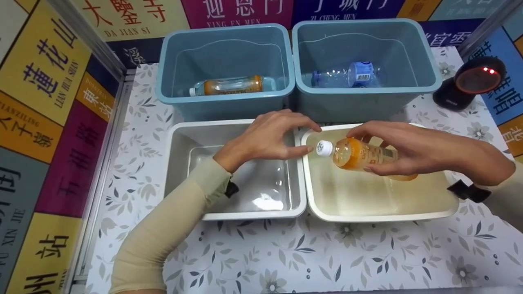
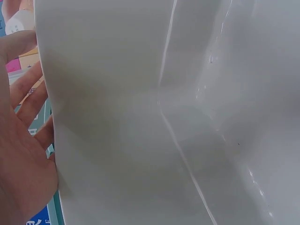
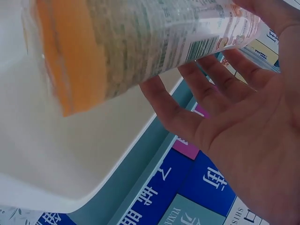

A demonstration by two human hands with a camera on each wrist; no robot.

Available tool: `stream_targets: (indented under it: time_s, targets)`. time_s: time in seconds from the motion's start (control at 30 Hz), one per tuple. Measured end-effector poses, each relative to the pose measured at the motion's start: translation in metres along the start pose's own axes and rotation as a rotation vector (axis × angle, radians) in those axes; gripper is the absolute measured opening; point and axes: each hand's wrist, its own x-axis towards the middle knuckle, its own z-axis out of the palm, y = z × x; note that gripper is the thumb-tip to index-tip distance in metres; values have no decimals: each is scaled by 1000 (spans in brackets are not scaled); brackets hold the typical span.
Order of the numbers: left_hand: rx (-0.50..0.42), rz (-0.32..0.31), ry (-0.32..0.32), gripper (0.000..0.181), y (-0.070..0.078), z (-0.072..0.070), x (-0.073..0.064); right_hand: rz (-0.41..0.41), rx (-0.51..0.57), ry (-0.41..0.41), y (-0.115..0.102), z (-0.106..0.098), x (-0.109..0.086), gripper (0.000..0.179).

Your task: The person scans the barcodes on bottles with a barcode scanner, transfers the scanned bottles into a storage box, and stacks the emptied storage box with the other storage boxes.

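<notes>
Bottle in the head view, tilted, with its white cap to the left and an orange-banded label around the body, held over the cream basin. Around its lower half, the fingers of the right hand, gripping from the far side, with the thumb on the near side. Near the cap but apart from it, the left hand, thumb and forefinger spread towards the cap, with nothing between them. Below that hand, the white basin, glossy inside, right beside the cream one. Behind, in the left bin, a second orange-labelled bottle on its side; in the right bin, a clear bottle with a blue label, also lying down. Beneath, a leaf-patterned tabletop; at the far right, a black device with red lights.

In the left wrist view, mostly pale basin wall; along the left edge, the left hand, fingers parted and empty, partly hidden behind the rim. In the upper left corner, the white cap, near the hand.

In the right wrist view, the bottle across the top, barcode towards the right hand; fingertips against the underside, palm apart from the label.
</notes>
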Motion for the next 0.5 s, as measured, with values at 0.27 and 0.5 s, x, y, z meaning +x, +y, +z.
stream_targets:
  time_s: [0.27, 0.5]
  targets:
    - [-4, -2, 2, 41, 0, 0, 1, 68, 61, -52, 1, 3, -1, 70]
    - [-2, 0, -1, 43, -1, 0, 1, 49, 58, -71, 1, 4, -1, 74]
